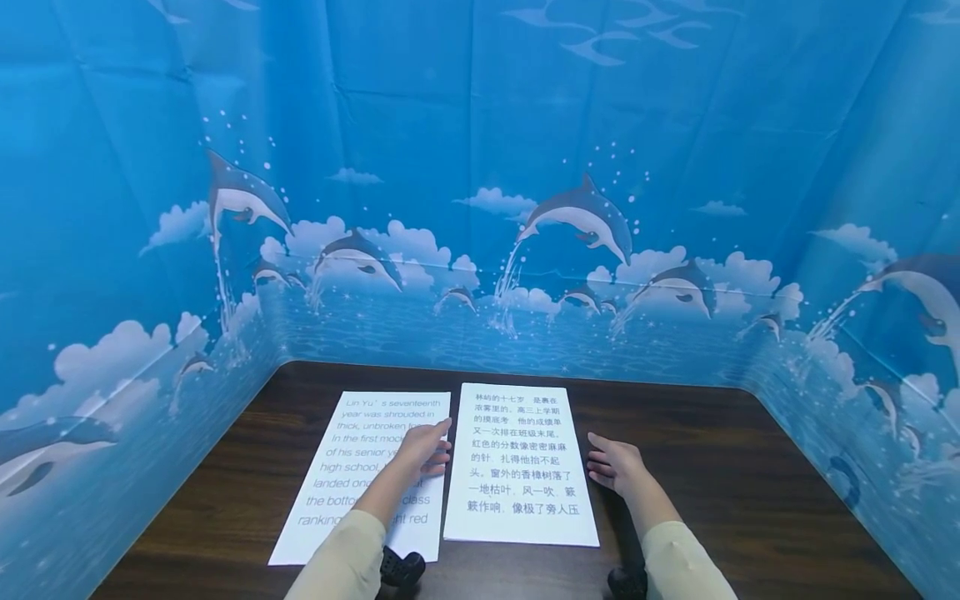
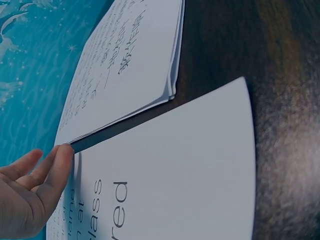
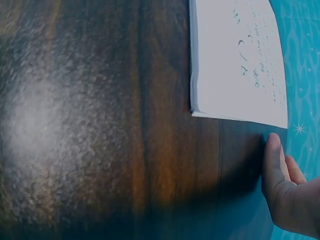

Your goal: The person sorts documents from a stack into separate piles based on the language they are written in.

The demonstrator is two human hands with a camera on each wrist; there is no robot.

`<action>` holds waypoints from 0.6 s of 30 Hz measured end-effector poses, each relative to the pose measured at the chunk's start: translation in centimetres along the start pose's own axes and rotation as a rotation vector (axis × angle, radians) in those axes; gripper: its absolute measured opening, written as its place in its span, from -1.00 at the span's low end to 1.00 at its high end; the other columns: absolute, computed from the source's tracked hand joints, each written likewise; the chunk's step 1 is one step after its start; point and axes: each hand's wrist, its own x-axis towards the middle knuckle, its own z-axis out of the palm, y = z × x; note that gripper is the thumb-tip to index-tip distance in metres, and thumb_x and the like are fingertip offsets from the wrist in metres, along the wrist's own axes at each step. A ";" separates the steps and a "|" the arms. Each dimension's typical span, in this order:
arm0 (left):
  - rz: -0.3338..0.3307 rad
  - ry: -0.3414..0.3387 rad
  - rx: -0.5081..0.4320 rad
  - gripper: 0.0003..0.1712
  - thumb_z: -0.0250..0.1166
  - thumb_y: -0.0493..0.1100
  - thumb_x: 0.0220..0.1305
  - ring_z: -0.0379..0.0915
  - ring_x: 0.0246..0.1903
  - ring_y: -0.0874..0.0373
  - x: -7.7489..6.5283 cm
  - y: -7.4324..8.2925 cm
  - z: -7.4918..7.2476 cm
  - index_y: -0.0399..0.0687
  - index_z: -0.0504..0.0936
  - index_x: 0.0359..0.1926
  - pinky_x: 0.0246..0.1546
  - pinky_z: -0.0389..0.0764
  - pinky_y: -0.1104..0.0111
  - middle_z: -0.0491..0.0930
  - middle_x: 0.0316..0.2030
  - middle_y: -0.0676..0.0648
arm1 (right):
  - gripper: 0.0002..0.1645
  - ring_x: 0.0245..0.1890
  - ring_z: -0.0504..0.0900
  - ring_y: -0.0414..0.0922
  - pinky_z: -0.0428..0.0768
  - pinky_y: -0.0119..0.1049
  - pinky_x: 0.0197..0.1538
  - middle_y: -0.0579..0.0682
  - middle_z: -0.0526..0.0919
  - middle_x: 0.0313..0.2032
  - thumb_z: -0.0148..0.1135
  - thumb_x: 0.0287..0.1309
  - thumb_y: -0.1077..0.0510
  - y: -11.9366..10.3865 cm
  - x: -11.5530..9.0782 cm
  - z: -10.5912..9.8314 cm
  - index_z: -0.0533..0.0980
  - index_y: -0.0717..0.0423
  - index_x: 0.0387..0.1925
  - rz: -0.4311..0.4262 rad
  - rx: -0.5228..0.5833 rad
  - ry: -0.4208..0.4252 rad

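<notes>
A stack of paper sheets with printed Chinese text (image 1: pixel 517 525) lies on the dark wooden table. To its left is a sheet printed with English text (image 1: pixel 315 533). My left hand (image 1: pixel 424 450) is over the right edge of the English sheet, with relaxed fingers beside the stack's left edge and nothing in its grasp. In the left wrist view its fingertips (image 2: pixel 64 150) overlap the narrow gap between the two papers. Just off the stack's right edge, my right hand (image 1: pixel 618 467) has loosely bent fingers and holds nothing. The right wrist view shows its thumb near the stack's edge (image 3: pixel 240 119).
Wood-grain table (image 1: pixel 757 500) extends to both sides of the papers. A blue curtain with printed dolphins (image 1: pixel 480 100) surrounds the table at the back and sides. Black devices (image 1: pixel 402 569) sit below both wrists, by the cream sleeves (image 1: pixel 345 554).
</notes>
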 end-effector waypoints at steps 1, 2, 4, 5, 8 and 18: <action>0.000 0.000 0.007 -0.19 0.06 0.26 0.05 0.44 -0.35 0.02 0.0 0.0 0.0 -0.31 0.26 0.10 -0.42 0.53 0.30 0.46 -0.23 -0.19 | -0.11 -0.33 0.53 0.04 0.54 -0.27 -0.35 0.34 0.36 -0.08 0.23 -0.07 -0.05 0.1 0.0 0.0 0.08 0.37 0.15 -0.001 -0.003 -0.002; -0.001 0.003 0.009 -0.18 0.07 0.26 0.04 0.44 -0.35 0.02 0.0 0.0 0.1 -0.32 0.26 0.10 -0.43 0.53 0.30 0.46 -0.23 -0.19 | -0.12 -0.34 0.53 0.04 0.54 -0.27 -0.35 0.34 0.37 -0.08 0.23 -0.07 -0.05 0.1 0.1 0.0 0.09 0.37 0.14 -0.001 -0.004 0.000; 0.000 0.003 0.017 -0.17 0.07 0.26 0.04 0.44 -0.34 0.02 -0.1 -0.1 0.2 -0.34 0.26 0.10 -0.43 0.53 0.30 0.46 -0.23 -0.19 | -0.11 -0.34 0.53 0.03 0.54 -0.26 -0.35 0.34 0.36 -0.08 0.23 -0.08 -0.05 0.1 0.0 -0.1 0.08 0.37 0.14 -0.005 -0.009 -0.005; -0.001 0.004 0.022 -0.17 0.06 0.27 0.04 0.44 -0.34 0.01 -0.2 0.0 0.2 -0.33 0.26 0.10 -0.43 0.52 0.30 0.45 -0.22 -0.20 | -0.11 -0.34 0.53 0.03 0.54 -0.26 -0.35 0.34 0.36 -0.08 0.23 -0.08 -0.05 0.1 0.0 -0.1 0.08 0.38 0.14 -0.008 -0.013 -0.005; -0.007 0.000 0.012 -0.18 0.07 0.26 0.04 0.44 -0.34 0.00 -0.2 0.0 0.4 -0.34 0.25 0.10 -0.43 0.53 0.30 0.44 -0.21 -0.22 | -0.10 -0.30 0.52 0.06 0.54 -0.25 -0.33 0.34 0.36 -0.07 0.23 -0.08 -0.06 0.2 0.0 0.0 0.08 0.38 0.15 -0.014 -0.022 -0.009; -0.028 -0.001 -0.002 -0.22 0.06 0.22 0.07 0.45 -0.34 0.00 0.1 0.1 0.6 -0.32 0.26 0.10 -0.45 0.54 0.31 0.44 -0.21 -0.23 | -0.11 -0.23 0.49 0.10 0.54 -0.21 -0.33 0.33 0.36 -0.08 0.23 -0.08 -0.06 0.1 0.1 0.8 0.09 0.37 0.15 -0.011 -0.045 -0.013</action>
